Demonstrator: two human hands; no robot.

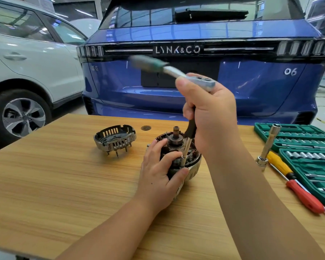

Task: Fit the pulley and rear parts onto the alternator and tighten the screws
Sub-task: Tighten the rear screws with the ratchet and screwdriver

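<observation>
the ratchet handle is blurred, and your right hand hides most of its extension. that hand is raised, curled round the tool. your left hand grips the alternator on the surface, thumb underneath.

A car workshop: a blue car and white car parked behind the surface, socket set open.
</observation>
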